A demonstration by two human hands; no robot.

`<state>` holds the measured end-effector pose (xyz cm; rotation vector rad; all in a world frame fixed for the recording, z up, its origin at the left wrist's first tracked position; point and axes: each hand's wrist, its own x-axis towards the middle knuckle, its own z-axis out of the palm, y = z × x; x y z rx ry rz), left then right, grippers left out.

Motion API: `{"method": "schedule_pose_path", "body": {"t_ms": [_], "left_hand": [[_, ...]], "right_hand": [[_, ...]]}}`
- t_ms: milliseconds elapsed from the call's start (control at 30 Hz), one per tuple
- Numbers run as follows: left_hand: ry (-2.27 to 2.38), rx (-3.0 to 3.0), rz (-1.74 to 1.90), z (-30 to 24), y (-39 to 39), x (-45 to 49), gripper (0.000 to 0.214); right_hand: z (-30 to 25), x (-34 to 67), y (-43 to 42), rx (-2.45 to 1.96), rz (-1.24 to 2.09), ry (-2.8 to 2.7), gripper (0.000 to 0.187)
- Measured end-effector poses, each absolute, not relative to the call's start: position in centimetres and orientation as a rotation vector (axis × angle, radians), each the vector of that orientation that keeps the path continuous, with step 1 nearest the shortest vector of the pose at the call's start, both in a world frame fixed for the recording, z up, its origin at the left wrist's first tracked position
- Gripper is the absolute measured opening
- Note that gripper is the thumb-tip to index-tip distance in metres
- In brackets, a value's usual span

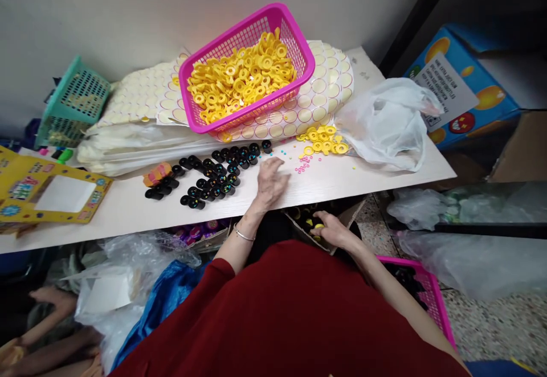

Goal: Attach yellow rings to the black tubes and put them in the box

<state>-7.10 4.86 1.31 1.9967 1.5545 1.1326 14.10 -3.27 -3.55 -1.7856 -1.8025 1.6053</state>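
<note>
Left hand (270, 182): grip released; sweeping toward nine o'clock could topple small black plastic cups (212, 183). Right hand (332, 230): you can't tell grip.

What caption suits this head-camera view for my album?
Left hand beside black cups on a tabletop, right hand at a cardboard box below, pink basket of yellow tabbed rings behind.
</note>
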Motion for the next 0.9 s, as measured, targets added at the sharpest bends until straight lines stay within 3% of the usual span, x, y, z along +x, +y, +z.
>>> {"method": "schedule_pose_path", "body": {"t_ms": [133,300,467,600,667,767,900], "left_hand": [[2.208,2.020,0.784,3.0,8.6,-7.7,0.017],[2.371,2.024,0.506,3.2,11.5,-7.0,0.020],[2.322,2.006,0.600,3.1,11.9,-7.3,0.021],[2.156,1.985,0.862,3.3,9.9,-7.0,0.019],[2.007,1.955,0.949,3.0,8.4,-6.3,0.025],[1.806,1.835,0.936,2.1,6.3,-5.0,0.028],[1.635,1.727,0.929,0.9,4.8,-3.5,0.026]], "right_hand": [[-4.8,11.6,-1.6,-2.000,1.339,-2.527,0.048],[-5.4,10.0,-0.5,-1.982,1.357,-2.648,0.026],[-3.3,12.6,-0.9,-1.802,1.372,-2.665,0.027],[0.6,14.9,0.3,-1.421,1.619,-2.310,0.015],[2.0,15.1,2.2,-1.370,1.369,-2.063,0.017],[2.4,14.6,6.1,-1.547,0.643,-1.920,0.020],[1.1,13.4,9.7,-1.805,0.379,-2.062,0.024]]}}
